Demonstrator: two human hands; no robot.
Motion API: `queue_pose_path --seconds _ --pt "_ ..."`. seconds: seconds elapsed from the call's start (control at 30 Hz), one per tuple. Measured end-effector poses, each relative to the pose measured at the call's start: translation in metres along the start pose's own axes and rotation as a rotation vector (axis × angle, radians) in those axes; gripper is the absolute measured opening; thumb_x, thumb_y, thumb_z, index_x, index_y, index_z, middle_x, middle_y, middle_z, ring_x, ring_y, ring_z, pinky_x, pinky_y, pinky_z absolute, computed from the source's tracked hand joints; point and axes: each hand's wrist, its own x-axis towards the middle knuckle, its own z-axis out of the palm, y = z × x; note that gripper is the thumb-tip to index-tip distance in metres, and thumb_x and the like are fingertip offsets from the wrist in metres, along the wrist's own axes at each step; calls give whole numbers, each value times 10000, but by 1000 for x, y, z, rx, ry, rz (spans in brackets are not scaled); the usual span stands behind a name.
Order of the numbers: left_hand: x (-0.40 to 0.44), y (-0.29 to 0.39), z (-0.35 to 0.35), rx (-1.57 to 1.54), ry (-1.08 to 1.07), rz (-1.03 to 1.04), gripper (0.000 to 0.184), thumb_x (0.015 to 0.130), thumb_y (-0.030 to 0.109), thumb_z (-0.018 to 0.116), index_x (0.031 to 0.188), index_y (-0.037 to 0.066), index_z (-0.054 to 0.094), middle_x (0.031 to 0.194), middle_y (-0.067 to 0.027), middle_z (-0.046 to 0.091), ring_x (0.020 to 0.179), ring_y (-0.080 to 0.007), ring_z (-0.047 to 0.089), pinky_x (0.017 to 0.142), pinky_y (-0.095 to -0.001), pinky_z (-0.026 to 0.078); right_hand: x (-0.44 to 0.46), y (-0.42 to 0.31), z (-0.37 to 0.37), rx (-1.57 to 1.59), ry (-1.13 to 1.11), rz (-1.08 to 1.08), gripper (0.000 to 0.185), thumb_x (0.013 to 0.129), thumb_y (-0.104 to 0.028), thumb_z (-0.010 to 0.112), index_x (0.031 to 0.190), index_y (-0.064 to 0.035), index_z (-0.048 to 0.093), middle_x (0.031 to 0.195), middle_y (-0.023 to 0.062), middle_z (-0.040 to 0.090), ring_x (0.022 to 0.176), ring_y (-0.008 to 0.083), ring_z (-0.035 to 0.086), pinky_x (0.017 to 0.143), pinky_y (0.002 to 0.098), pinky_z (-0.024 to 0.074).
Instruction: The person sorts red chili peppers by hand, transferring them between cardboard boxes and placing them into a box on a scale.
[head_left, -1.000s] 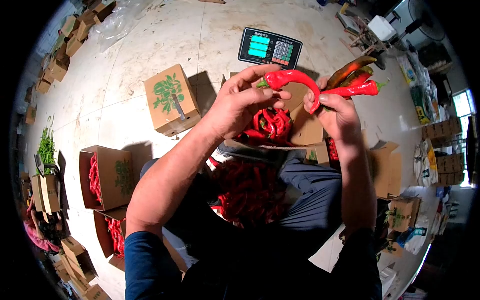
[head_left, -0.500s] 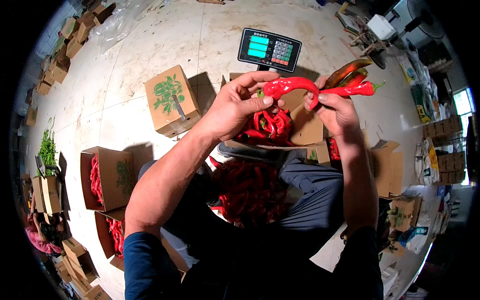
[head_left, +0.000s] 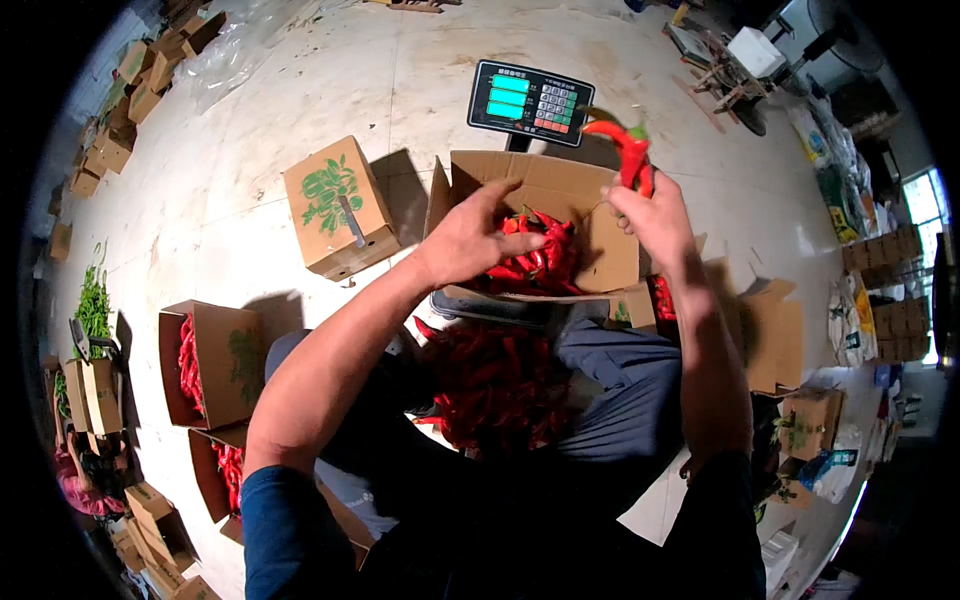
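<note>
My left hand (head_left: 472, 238) is over the open cardboard box (head_left: 612, 235), its fingers apart and holding nothing. Beneath it lie red chili peppers (head_left: 545, 255) heaped in the box. Beyond the box's right side, my right hand (head_left: 655, 215) is closed around a few chili peppers (head_left: 633, 160), mostly red, with a darker one jutting up to the left. The box rests on a scale whose display (head_left: 530, 103) is lit behind it. Between my legs is a larger pile of red chili peppers (head_left: 495, 385).
A closed carton (head_left: 340, 207) with a green print and a knife (head_left: 352, 220) on top stands left. Two open boxes of red peppers (head_left: 188, 365) are nearer me. Another open box (head_left: 772, 335) stands right. A person in pink (head_left: 85, 490) is at far left.
The curved red pepper has left my left hand, which has opened and lowered over the box. My right hand has moved slightly left and down, its peppers now pointing upward.
</note>
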Motion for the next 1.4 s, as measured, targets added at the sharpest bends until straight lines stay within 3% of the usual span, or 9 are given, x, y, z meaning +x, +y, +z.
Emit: queue_pose_path --seconds 0.13,0.23,0.3,0.47,0.57,0.67,1.1,1.2,1.4 --pt "-1 32 18 -302 82 12 673 861 190 757 1390 -52 420 1356 -190 529 1222 -209 533 1041 -348 438 -10 -8 22 -314 92 -112 341 802 -271 708 966 -2 579 826 194 656 758 330 648 747 431 511" --pt "2 40 33 -496 192 95 457 871 167 747 1232 -46 565 1107 -111 664 1011 -156 620 944 -310 487 -28 -35 46 -526 139 -78 433 796 -323 716 1046 -6 560 940 268 674 934 447 643 772 498 513" --pt "0 48 33 -480 295 33 248 903 121 704 1098 -23 653 1021 -90 692 911 -129 637 822 -287 528 -32 -43 53 -555 125 -98 469 792 -349 724 1058 -2 552 914 264 675 916 441 649 775 494 515" --pt "6 35 28 -841 124 96 224 937 53 626 1150 -18 622 1072 -111 680 940 -164 644 840 -315 540 -28 -19 51 -207 37 -380 386 902 -311 636 1127 -4 571 960 198 692 835 303 684 733 433 533" --pt "5 30 22 -1035 58 115 245 947 25 580 1182 -42 591 1103 -146 669 989 -203 641 896 -345 529 -27 -21 42 312 -285 62 288 954 -222 560 1154 -18 600 1003 139 691 800 203 650 713 357 527" --pt "2 31 9 -1102 -39 76 231 950 17 562 1170 -49 587 1107 -155 664 987 -214 642 897 -348 528 -25 -22 37 870 -392 216 251 956 -182 536 1118 -11 623 977 114 690 766 167 623 713 308 513" --pt "11 23 15 -1149 60 105 170 972 52 549 1124 -13 591 1173 -169 644 1019 -255 645 961 -387 512 -25 -18 37 867 -303 250 148 890 -100 547 1029 -53 546 952 118 651 790 187 601 706 328 450" --pt "14 21 16 -1086 111 32 143 977 79 554 1075 -14 603 1096 -176 669 962 -256 669 913 -374 537 -24 -15 34 662 -252 105 149 886 -92 567 1029 -56 545 937 111 656 797 185 606 710 335 451" --pt "10 20 11 -1093 72 2 85 959 77 594 1017 21 622 936 -99 688 832 -186 678 796 -315 575 -21 -19 30 651 -255 244 167 904 -93 514 1050 -20 548 950 151 645 844 228 604 751 359 464"
